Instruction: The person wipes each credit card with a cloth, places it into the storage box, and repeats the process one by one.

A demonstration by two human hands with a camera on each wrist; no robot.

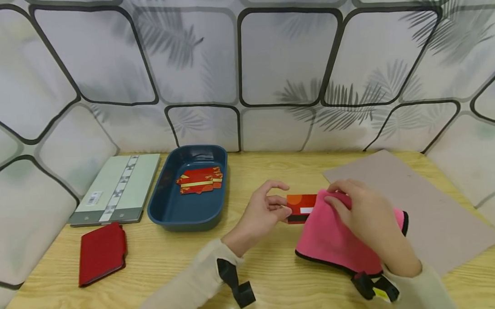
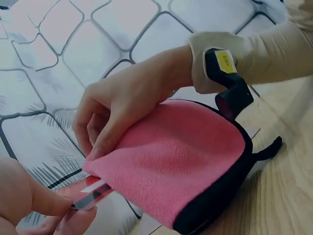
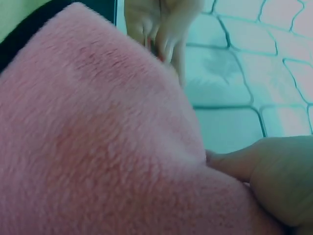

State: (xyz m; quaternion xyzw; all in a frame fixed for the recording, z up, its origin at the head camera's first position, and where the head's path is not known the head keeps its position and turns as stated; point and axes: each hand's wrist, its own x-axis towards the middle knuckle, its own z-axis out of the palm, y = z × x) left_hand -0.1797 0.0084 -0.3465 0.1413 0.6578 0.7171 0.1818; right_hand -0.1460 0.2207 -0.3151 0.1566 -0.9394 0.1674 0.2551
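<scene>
Between thumb and fingers, my left hand (image 1: pixel 263 213) pinches the left end of a red card (image 1: pixel 301 202) with a white strip and a dark stripe. A pink cloth (image 1: pixel 336 238) with black edging covers the card's right end. My right hand (image 1: pixel 362 209) grips the cloth at its upper fold, thumb in front. In the left wrist view, the card (image 2: pixel 93 191) runs under the cloth's corner (image 2: pixel 166 156), close to the right fingertips. Fleecy cloth (image 3: pixel 107 132) fills most of the right wrist view, with the right thumb (image 3: pixel 234 164) at its edge.
Left of the hands stands a blue tray (image 1: pixel 184 218) holding several red-and-gold cards (image 1: pixel 199 180). A pale green folder (image 1: pixel 117 186) and a red notebook (image 1: pixel 102 255) lie farther left. A grey-brown sheet (image 1: pixel 421 203) lies on the right, behind the cloth.
</scene>
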